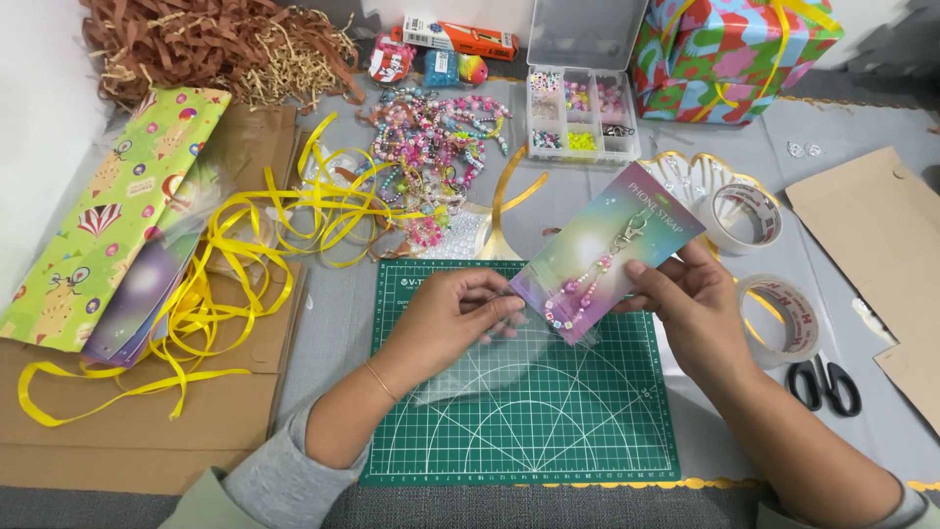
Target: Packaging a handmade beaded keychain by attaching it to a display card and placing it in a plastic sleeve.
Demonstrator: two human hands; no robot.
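A pastel rainbow card (612, 250) with a beaded strap clipped to it is tilted above the green cutting mat (529, 431). My right hand (685, 304) pinches the card's right edge. My left hand (450, 318) grips the mouth of a clear plastic sleeve (490, 367) that lies on the mat, and the card's lower corner sits at that opening. A thin gold bangle circles my left wrist.
Yellow ribbon (255, 245), patterned wrapping paper (108, 211) and brown cardboard (137, 411) lie left. Behind the mat are beaded strands (441, 147), a clear bead box (583, 113) and a wrapped gift (729, 54). Tape rolls (749, 216), scissors (827, 382) and cardboard lie right.
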